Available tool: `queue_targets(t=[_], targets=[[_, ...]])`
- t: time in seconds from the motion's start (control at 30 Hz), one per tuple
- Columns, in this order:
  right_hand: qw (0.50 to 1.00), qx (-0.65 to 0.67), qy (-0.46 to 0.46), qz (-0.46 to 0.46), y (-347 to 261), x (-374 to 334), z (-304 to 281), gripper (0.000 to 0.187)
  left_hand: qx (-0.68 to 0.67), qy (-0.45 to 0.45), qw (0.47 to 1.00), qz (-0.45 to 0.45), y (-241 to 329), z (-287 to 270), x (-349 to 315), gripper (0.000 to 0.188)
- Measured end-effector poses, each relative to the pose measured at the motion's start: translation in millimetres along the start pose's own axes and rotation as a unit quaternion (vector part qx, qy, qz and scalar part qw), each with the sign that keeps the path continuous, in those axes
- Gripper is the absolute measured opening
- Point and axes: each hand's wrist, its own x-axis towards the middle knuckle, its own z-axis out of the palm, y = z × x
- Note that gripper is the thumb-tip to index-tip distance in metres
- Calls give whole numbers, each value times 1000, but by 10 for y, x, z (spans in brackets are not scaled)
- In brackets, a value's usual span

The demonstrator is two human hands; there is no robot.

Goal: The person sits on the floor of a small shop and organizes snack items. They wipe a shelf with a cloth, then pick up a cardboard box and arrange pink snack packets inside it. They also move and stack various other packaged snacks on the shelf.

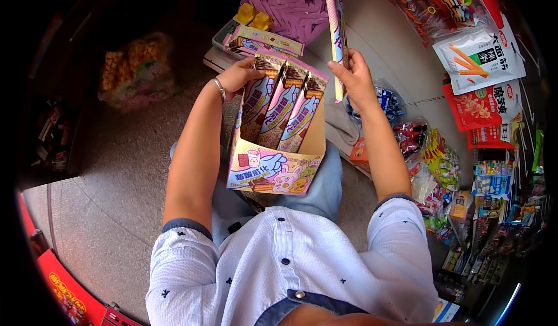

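A cardboard display box [247,166] printed in yellow and pink rests tilted over my lap, its upper side cut open. Several long wafer packets [276,111] in brown, pink and blue stand side by side inside it. My left hand [237,77], a silver bangle at its wrist, is closed on the box's far left edge, with fingertips beside the leftmost packet. Off to the right of the box, my right hand [356,80] pinches another long wafer packet [336,29] and holds it upright. Its printed front mostly faces away, so only a narrow side shows.
Beyond the box sits a tray [220,38] with pink packets and yellow pieces, next to a purple woven basket [285,3]. Snack bags [479,61] and small bagged sweets [439,157] crowd the right. A snack bag [136,67] lies far left; a red box [67,288] is at lower left.
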Motion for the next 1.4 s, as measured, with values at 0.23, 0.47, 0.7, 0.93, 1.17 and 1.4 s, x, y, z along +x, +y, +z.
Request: queue_targets(t=[0.23,0.47,0.7,0.93,1.17,1.4], targets=[[995,22,-94,-26,-359,-411,270,58,-37,14,998,40,6,154,-300,26],[786,-578,-82,-201,-875,-565,-169,59,-3,26,997,70,-29,206,-500,31],[753,-615,-83,-219,-892,-591,-157,58,13,35,999,38,-43,105,-393,35],[750,-621,-85,-211,-875,-619,-82,59,27,32,999,30,-98,60,-321,38],[919,-373,-38,-122,-698,-605,35,82,-15,-28,999,38,-112,77,-281,33],[944,-241,-221,-40,-27,-907,698,83,10,-4,999,40,-108,84,-263,40]])
